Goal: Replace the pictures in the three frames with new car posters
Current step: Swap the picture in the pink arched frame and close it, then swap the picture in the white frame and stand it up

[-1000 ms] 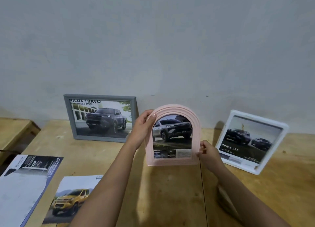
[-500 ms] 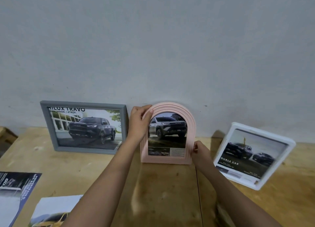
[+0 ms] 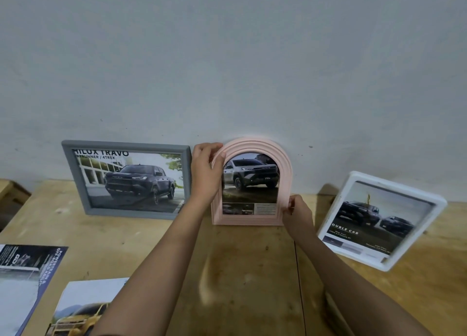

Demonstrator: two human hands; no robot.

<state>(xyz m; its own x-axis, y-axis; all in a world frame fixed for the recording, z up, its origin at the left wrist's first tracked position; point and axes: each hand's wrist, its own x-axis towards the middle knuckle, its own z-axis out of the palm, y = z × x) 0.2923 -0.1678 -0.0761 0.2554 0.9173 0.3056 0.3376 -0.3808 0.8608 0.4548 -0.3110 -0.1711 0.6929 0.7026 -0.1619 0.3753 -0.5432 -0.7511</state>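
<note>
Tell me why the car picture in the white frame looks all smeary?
Head view: the white square frame sits near the right edge, smeared, probably by motion, and stretched by the wide lens; the pink arched frame in the middle looks sharp.

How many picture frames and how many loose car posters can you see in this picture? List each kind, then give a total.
Picture frames: 3 (grey frame, pink arched frame, white frame)
Loose posters: 2 (blue-edged poster, yellow-car poster)
Total: 5

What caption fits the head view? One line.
Left hand and right hand hold pink arched frame upright between grey rectangular frame and tilted white frame.
</note>
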